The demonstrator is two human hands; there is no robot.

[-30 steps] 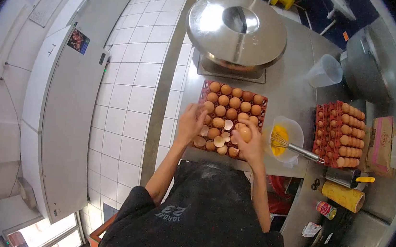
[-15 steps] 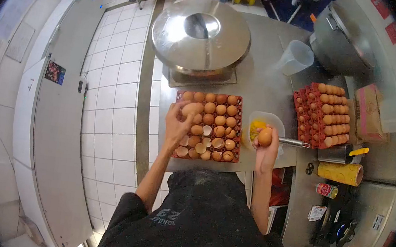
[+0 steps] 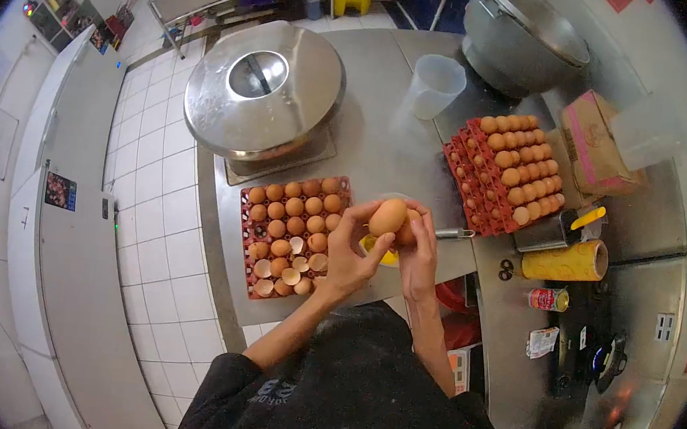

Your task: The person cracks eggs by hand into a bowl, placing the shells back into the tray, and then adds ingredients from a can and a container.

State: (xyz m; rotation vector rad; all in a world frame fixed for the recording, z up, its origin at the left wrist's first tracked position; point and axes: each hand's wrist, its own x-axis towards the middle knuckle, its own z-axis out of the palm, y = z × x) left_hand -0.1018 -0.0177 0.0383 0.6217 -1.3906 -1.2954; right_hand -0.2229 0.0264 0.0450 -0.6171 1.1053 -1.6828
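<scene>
My left hand [image 3: 353, 253] is closed around a brown egg [image 3: 388, 217], held up in front of my right hand. My right hand [image 3: 419, 264] is closed on a second egg, partly hidden behind the first. Both hands are over a clear plastic container, mostly covered by them, where yellow yolk [image 3: 390, 258] shows. A whisk handle [image 3: 454, 234] sticks out to its right. On the left lies a red egg tray [image 3: 245, 242] with whole eggs in the far rows and cracked shells [image 3: 291, 276] in the near part.
A large domed metal lid [image 3: 204, 108] stands behind the tray. Stacked trays of eggs [image 3: 505, 177] are at the right, near a cardboard box [image 3: 598, 145]. Farther back are a translucent jug [image 3: 439, 82] and a big pot [image 3: 516, 48]. A lit stove burner [image 3: 609, 360] is at lower right.
My left hand has lifted an egg from the tray and carried it right, beside the egg in my right hand. The head view has turned, shifting the surroundings.
</scene>
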